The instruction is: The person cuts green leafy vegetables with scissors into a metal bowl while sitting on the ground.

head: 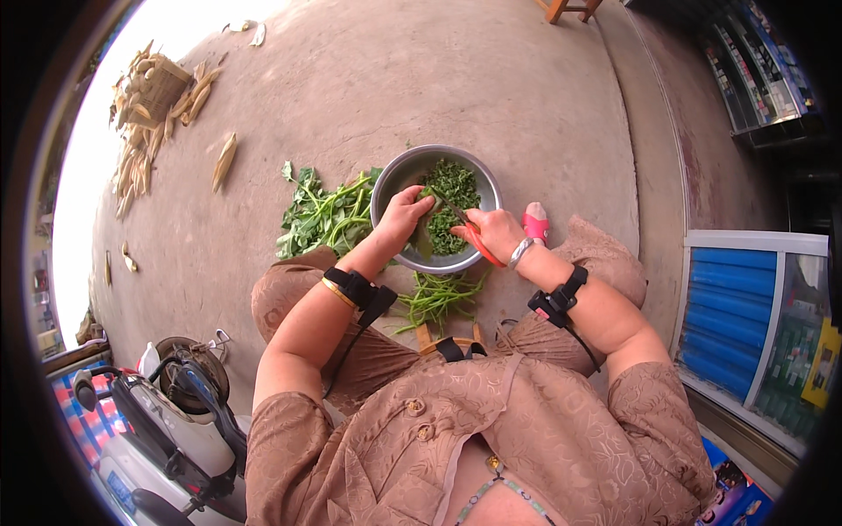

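Observation:
A steel basin (487, 178) stands on the floor in front of me, with shredded green leaves (454, 187) inside. Over its middle, my left hand (406, 212) pinches a bunch of green leaves (429, 200). My right hand (492, 231) grips scissors with red handles (483, 246), and their dark blades reach to the bunch. Left of the basin lies a heap of leafy green stalks (329, 210). Cut bare stems (442, 294) are piled between the basin and my seat.
Dry corn husks (141, 154) lie around a box (161, 89) at the far left. A scooter (191, 427) stands at the lower left. To my right is a glass-fronted cabinet (730, 315). A wooden stool leg (556, 11) shows at the top.

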A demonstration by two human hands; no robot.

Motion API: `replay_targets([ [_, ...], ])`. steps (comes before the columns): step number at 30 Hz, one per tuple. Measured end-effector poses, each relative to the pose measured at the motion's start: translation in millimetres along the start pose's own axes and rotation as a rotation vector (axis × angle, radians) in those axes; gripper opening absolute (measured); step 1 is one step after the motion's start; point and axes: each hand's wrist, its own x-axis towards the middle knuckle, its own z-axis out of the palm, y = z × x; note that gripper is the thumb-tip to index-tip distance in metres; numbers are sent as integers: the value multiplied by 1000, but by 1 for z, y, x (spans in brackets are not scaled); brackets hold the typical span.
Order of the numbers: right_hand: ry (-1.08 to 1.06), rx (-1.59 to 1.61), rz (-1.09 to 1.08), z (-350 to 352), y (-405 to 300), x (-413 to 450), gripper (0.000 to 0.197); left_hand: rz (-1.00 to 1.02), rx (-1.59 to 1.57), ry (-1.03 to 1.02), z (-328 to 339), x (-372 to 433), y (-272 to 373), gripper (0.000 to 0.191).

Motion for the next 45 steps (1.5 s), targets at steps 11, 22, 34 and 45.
replay_targets([
  [11, -30, 141, -8, -6, 8, -2, 47, -35, 62, -85, -10, 1, 2, 23],
  [22, -119, 21, 49, -7, 4, -5, 46, -78, 257, -158, -11, -2, 9, 19],
  [34, -70, 65, 46, -15, 14, -8, 43, -164, 50, -89, -3, 2, 14, 17],
  [45, -213, 195, 96, 3, 0, -6, 48, -54, -49, 54, 1, -3, 2, 11],
])
